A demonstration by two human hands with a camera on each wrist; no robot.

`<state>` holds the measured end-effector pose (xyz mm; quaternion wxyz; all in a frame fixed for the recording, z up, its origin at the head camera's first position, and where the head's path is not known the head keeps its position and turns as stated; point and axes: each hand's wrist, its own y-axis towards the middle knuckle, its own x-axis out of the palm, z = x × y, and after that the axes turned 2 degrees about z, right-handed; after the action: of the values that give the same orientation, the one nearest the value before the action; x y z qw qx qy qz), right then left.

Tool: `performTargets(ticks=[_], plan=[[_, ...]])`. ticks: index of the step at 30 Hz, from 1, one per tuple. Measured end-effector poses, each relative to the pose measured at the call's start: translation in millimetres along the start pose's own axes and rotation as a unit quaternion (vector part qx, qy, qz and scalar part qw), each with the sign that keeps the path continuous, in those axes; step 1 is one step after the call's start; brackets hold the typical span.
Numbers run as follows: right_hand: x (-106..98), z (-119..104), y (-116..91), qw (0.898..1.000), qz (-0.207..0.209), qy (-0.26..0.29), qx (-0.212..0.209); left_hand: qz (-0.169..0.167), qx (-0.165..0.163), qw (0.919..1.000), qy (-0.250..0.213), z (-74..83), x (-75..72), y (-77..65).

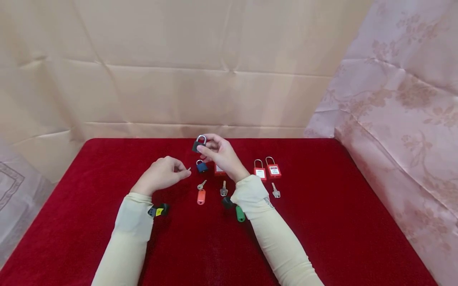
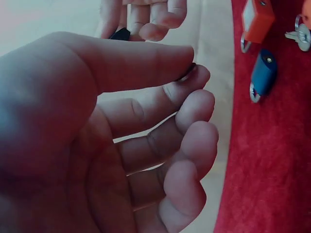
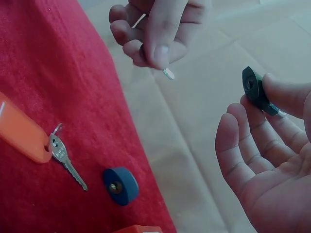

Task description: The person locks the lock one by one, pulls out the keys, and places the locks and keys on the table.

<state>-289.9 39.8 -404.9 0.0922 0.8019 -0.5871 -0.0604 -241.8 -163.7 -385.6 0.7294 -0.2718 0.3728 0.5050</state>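
Observation:
My left hand (image 1: 162,174) pinches a small key between thumb and forefinger. The key's short silver blade (image 3: 168,74) pokes out past the thumb in the right wrist view, while its dark head is mostly covered. My right hand (image 1: 224,157) grips a black padlock (image 1: 198,147) by its body, raised near the table's far edge with the silver shackle up. Its keyhole (image 3: 250,84) faces the left hand in the right wrist view. Key and padlock are apart. Under the hands a blue padlock (image 1: 202,166) stands on the red cloth.
Two red padlocks (image 1: 260,172) (image 1: 273,170) and a loose key (image 1: 276,191) lie to the right. A third red padlock (image 1: 219,171) is partly behind my right wrist. Nearer lie a key with an orange tag (image 1: 201,196), another key (image 1: 224,189) and a green tag (image 1: 240,214).

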Motion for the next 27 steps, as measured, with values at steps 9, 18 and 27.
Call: performTargets(ticks=[9, 18, 27], plan=[[5.9, 13.7, 2.5, 1.0, 0.001, 0.021, 0.016, -0.013, -0.011, 0.9994, -0.03, -8.8, 12.9, 8.5], [9.1, 23.3, 3.1, 0.999, 0.009, 0.047, 0.021, -0.055, -0.042, 0.994, -0.084, -14.6, 20.7, 11.9], [11.5, 28.7, 2.9, 0.997, 0.011, 0.068, 0.032, -0.106, -0.058, 0.9916, -0.046, -16.4, 23.6, 11.4]])
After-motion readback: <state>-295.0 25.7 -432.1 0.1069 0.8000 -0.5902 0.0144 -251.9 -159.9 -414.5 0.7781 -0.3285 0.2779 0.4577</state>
